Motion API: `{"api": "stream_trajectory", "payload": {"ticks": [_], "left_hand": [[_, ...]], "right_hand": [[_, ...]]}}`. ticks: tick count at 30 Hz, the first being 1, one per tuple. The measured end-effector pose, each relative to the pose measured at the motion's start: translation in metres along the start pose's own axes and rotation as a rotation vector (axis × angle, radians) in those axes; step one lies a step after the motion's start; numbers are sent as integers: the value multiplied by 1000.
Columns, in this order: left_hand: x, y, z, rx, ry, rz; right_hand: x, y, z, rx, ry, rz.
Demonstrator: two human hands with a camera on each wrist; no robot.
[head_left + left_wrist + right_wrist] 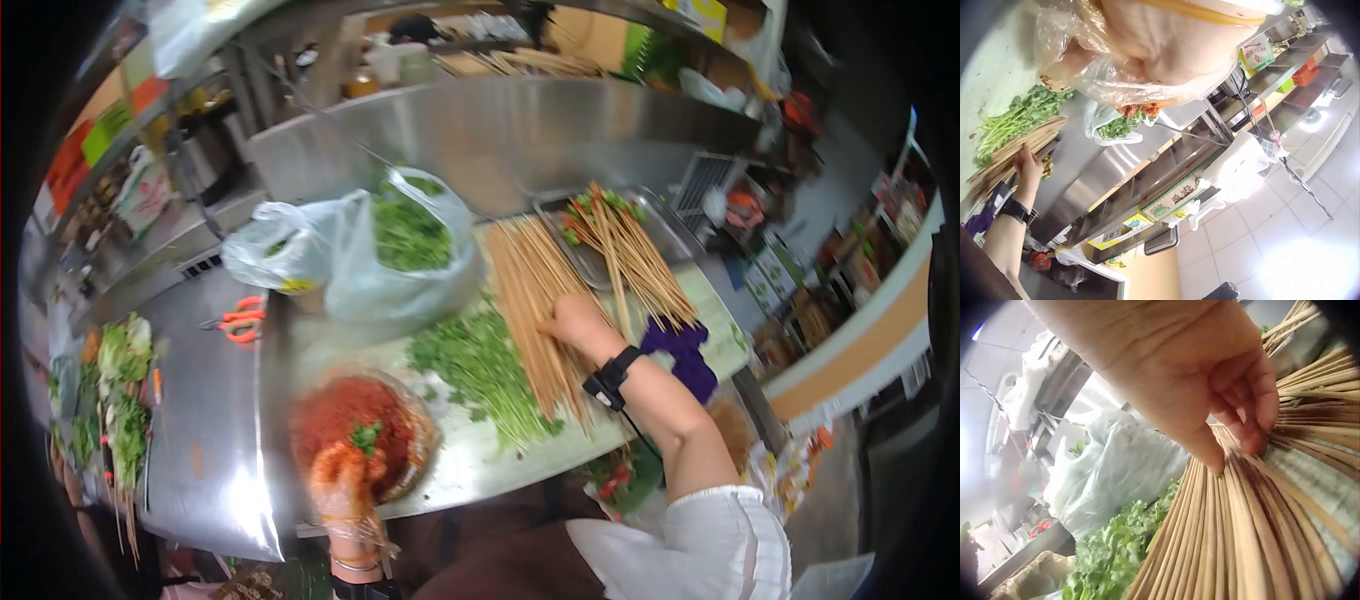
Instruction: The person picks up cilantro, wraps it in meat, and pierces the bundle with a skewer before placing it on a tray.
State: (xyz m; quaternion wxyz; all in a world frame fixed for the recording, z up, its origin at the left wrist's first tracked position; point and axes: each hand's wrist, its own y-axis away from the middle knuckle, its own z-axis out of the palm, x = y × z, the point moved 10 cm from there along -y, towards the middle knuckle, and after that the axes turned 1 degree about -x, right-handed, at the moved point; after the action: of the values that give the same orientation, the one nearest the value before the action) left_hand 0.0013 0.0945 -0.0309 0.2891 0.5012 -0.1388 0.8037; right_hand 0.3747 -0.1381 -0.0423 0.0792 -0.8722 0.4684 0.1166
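Long wooden sticks lie fanned on the pale board. My bare right hand reaches over them; in the right wrist view its thumb and bent fingers pinch at some of the sticks. A clear plastic glove smeared with red covers my left hand, at the near edge of a bowl of red paste. Its curled fingers hold a small green sprig. In the left wrist view the glove hides most of the fingers, with green leaves showing beyond red-coated fingertips.
Leafy herbs lie between bowl and sticks. Behind stand plastic bags of greens. A metal tray with filled skewers is at the back right, beside a purple cloth. Orange-handled scissors lie on the left metal surface.
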Motion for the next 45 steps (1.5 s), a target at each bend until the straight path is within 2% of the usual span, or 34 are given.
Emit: {"api": "stream_trajectory", "payload": {"ticks": [3, 6, 9, 12, 15, 18, 21, 24, 27, 32, 35, 38, 41, 44, 45], "left_hand": [[-1, -1, -9, 60, 36, -44], [8, 2, -1, 54, 25, -56], [5, -2, -5, 25, 59, -60], [3, -5, -7, 29, 81, -57], [4, -6, -8, 33, 71, -59], [3, -5, -11, 12, 137, -51], [4, -6, -15, 37, 210, -15], [4, -12, -11, 41, 225, 9], [7, -14, 1, 63, 263, 10], [11, -8, 32, 27, 289, -14], [17, 2, 37, 135, 323, -44], [10, -1, 23, 172, 307, -60], [0, -9, 17, 91, 208, -21], [7, -2, 30, 77, 62, -43], [6, -6, 29, 13, 31, -25]], "right_hand": [[7, -30, 20, -41, 44, -43], [12, -23, 15, -277, -133, 120], [42, -26, 34, -315, -474, 260], [45, -18, 25, -269, -587, 298], [39, -14, 7, -211, -457, 263], [26, -11, -10, -193, -500, 164], [16, -7, -16, -204, -1023, 134], [-40, 30, -49, -108, -1424, 13], [-106, 76, -59, -93, -1570, -116], [-187, 135, -37, -149, -1699, -317], [-206, 149, -15, -282, -1792, -348], [-215, 157, -9, -399, -1779, -454], [-221, 161, -15, -466, -1793, -501], [-231, 164, -12, -604, -1550, -565], [-231, 163, -9, -614, -1528, -520]]}}
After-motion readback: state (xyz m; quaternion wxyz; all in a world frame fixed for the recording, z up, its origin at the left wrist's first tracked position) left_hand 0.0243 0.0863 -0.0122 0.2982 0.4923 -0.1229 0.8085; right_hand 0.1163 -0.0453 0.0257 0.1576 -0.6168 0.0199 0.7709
